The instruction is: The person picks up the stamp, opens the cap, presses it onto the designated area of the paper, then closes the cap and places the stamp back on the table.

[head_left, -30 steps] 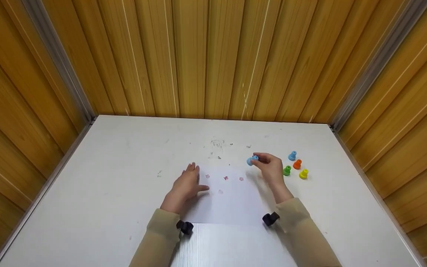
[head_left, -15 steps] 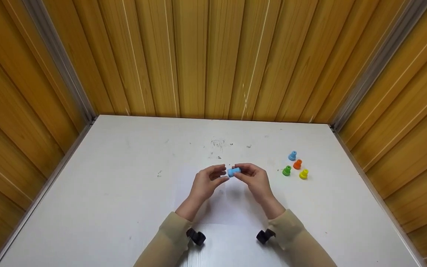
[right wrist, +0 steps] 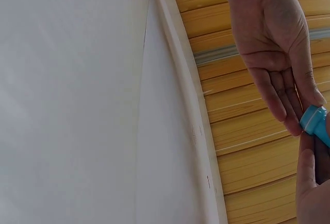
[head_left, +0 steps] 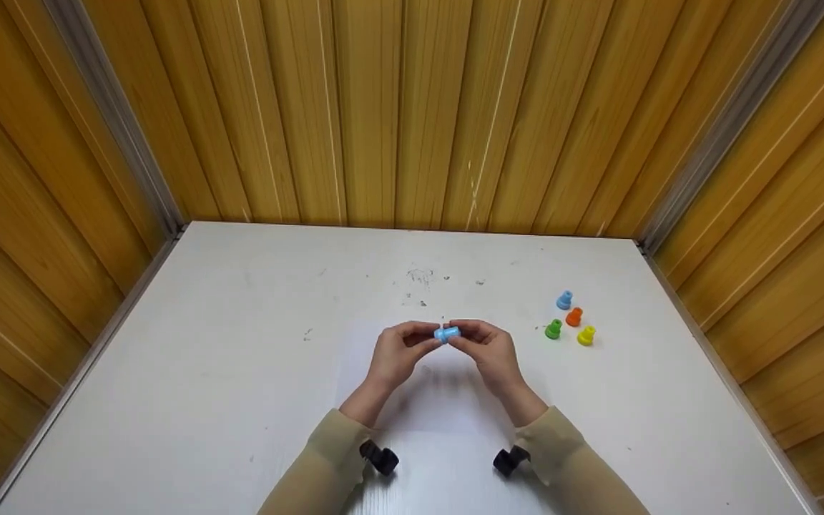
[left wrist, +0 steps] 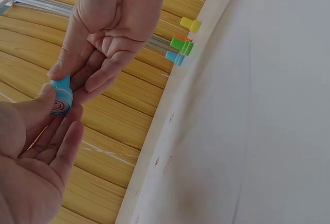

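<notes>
Both of my hands hold one blue toy stamp (head_left: 446, 334) above a sheet of white paper (head_left: 448, 418). My left hand (head_left: 393, 359) pinches its wider end between thumb and fingertips. My right hand (head_left: 492, 357) grips the narrower handle. Tilted on its side, the stamp (left wrist: 62, 98) shows a ringed, face-like design on its wide end in the left wrist view. In the right wrist view, the stamp (right wrist: 315, 123) is partly covered by my right fingers. Small red prints (left wrist: 157, 160) mark the paper; the hands cover them in the head view.
To the right stand several more stamps: light blue (head_left: 563, 300), orange (head_left: 574, 317), green (head_left: 553, 329) and yellow (head_left: 586, 336). Dark smudges (head_left: 420, 277) mark the white table (head_left: 190, 357). Wood-look panels (head_left: 369, 114) enclose its back and sides.
My right hand has brought the stamp left and nearer over the paper. My left hand has lifted off the paper, moved right and taken hold of the stamp's wide end.
</notes>
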Motion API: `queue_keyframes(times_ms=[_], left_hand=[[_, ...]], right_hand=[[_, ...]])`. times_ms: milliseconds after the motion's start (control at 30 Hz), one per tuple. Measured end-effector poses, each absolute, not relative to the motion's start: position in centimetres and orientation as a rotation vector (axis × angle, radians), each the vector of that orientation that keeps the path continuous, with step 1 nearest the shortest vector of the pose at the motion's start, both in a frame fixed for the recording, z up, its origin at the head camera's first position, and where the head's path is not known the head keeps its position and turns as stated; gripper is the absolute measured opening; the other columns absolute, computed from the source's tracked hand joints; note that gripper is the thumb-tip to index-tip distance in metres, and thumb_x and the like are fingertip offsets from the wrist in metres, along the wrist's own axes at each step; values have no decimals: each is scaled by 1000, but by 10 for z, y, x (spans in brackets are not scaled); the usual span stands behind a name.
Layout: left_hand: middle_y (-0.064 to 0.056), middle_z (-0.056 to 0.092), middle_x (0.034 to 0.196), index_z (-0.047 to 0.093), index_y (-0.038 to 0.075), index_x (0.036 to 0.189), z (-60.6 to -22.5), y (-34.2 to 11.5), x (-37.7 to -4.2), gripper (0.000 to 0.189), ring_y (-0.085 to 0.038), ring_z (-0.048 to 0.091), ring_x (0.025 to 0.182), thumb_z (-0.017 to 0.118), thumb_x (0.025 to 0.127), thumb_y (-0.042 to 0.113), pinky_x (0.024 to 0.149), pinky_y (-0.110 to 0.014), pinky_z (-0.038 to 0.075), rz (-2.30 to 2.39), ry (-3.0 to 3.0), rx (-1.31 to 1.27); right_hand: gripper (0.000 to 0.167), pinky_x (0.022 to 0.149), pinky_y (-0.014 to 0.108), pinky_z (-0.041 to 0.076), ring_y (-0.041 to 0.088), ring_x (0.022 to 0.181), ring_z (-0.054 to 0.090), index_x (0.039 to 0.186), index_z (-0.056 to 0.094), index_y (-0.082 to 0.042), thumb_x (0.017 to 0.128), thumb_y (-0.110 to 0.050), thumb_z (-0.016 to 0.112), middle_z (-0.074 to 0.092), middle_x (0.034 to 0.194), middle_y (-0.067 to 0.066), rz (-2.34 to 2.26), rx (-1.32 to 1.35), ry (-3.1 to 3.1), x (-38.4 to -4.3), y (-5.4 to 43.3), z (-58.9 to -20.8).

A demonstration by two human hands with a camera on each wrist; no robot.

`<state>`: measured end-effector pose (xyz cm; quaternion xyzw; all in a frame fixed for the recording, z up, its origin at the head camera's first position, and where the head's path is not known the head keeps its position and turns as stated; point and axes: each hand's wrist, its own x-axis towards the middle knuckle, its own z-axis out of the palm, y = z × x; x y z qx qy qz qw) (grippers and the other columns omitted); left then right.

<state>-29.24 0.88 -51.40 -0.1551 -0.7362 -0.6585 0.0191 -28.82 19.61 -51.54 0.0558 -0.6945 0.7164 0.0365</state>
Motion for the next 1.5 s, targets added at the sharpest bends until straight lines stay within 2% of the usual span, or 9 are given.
queue_keyframes(times_ms=[167, 300, 467, 633, 967, 1267, 1500], left_hand=[[-17, 76, 112, 76, 0, 115, -514, 6, -294, 27, -26, 76, 103, 79, 89, 8, 89, -25, 63, -2059, -2279, -481], [-17, 76, 111, 76, 0, 115, -511, -1, -297, 27, -24, 76, 100, 79, 90, 9, 86, -24, 63, -2059, -2259, -420], [-18, 76, 109, 76, 0, 113, -510, -12, -303, 25, -26, 75, 99, 80, 89, 7, 84, -24, 63, -2014, -2242, -298], [-18, 76, 110, 75, 0, 114, -510, -25, -310, 26, -28, 75, 102, 79, 89, 6, 84, -28, 64, -1947, -2303, -175], [-15, 76, 109, 75, 2, 113, -514, -37, -318, 25, -25, 72, 101, 79, 89, 5, 89, -33, 63, -1862, -2355, -27], [-15, 76, 108, 75, 1, 115, -512, -38, -319, 26, -25, 73, 100, 79, 89, 6, 89, -33, 63, -1870, -2344, -41], [-14, 76, 109, 75, 2, 115, -512, -41, -318, 27, -25, 72, 101, 79, 89, 6, 88, -31, 63, -1858, -2352, -5]], right_hand=[[29, 93, 23, 61, 12, 101, 74, 120, 71, 7, 91, 1, 74, 78, 109, 3, 2317, 80, -2094, -290, 200, -515], [29, 89, 22, 62, 12, 99, 73, 119, 71, 6, 91, 0, 75, 78, 109, 5, 2318, 48, -2089, -293, 207, -511], [24, 80, 19, 61, 14, 92, 71, 110, 77, -2, 87, -5, 82, 79, 106, 9, 1926, 82, -2360, -296, 219, -507], [18, 72, 21, 57, 15, 85, 67, 98, 80, -9, 81, -7, 86, 78, 94, 5, 1540, 59, -2656, -298, 224, -505], [15, 77, 30, 57, 16, 81, 62, 89, 80, -10, 79, -2, 86, 74, 86, 2, 1251, 77, -2949, -301, 218, -508], [17, 71, 27, 54, 19, 84, 58, 83, 75, -10, 77, 1, 86, 69, 87, 3, 1165, 80, -3098, -305, 211, -507], [15, 77, 32, 55, 19, 83, 58, 83, 71, -11, 83, 0, 81, 66, 85, 3, 983, 197, -3177, -306, 203, -504]])
